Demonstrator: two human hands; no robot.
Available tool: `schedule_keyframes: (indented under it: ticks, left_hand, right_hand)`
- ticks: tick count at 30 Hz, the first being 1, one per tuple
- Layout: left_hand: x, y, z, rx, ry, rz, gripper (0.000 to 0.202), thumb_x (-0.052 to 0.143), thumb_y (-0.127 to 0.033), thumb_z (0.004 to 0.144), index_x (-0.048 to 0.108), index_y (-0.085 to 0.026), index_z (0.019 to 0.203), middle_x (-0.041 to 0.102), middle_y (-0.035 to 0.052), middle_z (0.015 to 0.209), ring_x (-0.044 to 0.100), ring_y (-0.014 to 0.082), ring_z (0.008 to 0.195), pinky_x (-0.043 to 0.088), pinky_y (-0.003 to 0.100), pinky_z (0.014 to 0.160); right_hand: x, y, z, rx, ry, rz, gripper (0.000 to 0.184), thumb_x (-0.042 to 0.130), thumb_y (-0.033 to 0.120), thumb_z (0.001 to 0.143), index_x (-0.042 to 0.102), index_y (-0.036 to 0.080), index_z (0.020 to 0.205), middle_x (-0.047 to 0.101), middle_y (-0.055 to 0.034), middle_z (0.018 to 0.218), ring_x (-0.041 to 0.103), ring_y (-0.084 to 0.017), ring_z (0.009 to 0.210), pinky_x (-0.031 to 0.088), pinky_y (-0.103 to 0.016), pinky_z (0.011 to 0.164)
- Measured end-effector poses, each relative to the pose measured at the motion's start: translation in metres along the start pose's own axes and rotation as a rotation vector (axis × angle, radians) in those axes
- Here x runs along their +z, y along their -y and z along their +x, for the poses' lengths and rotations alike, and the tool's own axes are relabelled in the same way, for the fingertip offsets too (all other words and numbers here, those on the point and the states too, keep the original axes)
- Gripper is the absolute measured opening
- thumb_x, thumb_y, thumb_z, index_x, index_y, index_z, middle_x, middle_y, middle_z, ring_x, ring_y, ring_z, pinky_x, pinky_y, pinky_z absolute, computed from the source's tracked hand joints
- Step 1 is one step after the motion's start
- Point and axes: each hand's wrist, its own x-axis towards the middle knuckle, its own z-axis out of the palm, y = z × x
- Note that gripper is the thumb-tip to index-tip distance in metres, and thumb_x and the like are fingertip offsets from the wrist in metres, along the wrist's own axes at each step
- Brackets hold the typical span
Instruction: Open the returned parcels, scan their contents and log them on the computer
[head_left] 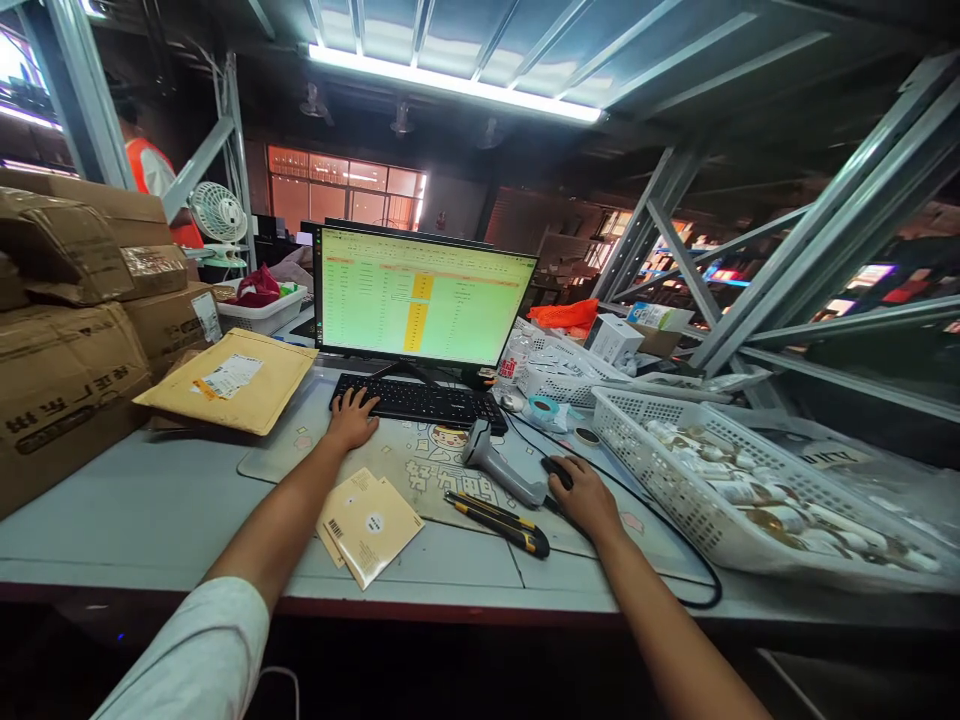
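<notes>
My left hand (pixel 354 420) rests with fingers spread on the left end of a black keyboard (pixel 427 402). Under my right hand (pixel 589 495) is a black computer mouse (pixel 556 472), and my fingers curl over it. Behind the keyboard stands a monitor (pixel 420 295) showing a spreadsheet with an orange column. A grey barcode scanner (pixel 502 470) lies between my hands on the printed desk mat (pixel 300 457). In front of it is a black and yellow utility knife (pixel 499 522). Yellowish flat packets (pixel 373 525) overlap near my left forearm.
A padded envelope (pixel 236 378) and stacked cardboard boxes (pixel 67 370) fill the left side. On the right, a white basket (pixel 660 480) holds many small bottles. A black cable (pixel 652 522) loops beside my right arm. A person in an orange vest (pixel 142 165) is at far left.
</notes>
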Motion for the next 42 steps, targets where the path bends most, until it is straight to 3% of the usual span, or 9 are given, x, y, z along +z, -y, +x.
schedule_keyframes:
  ticks: [42]
  left_hand:
    - [0.002, 0.0016, 0.0004, -0.001, -0.01, -0.009, 0.058, 0.042, -0.047, 0.101, 0.047, -0.032, 0.157, 0.033, 0.0067, 0.169, 0.022, 0.0361, 0.157, 0.016, 0.059, 0.126]
  right_hand:
    - [0.0036, -0.0042, 0.0021, -0.032, 0.026, -0.005, 0.047, 0.047, 0.039, 0.096, 0.068, 0.023, 0.135, 0.062, -0.0099, 0.139, 0.062, -0.029, 0.123, 0.054, -0.042, 0.098]
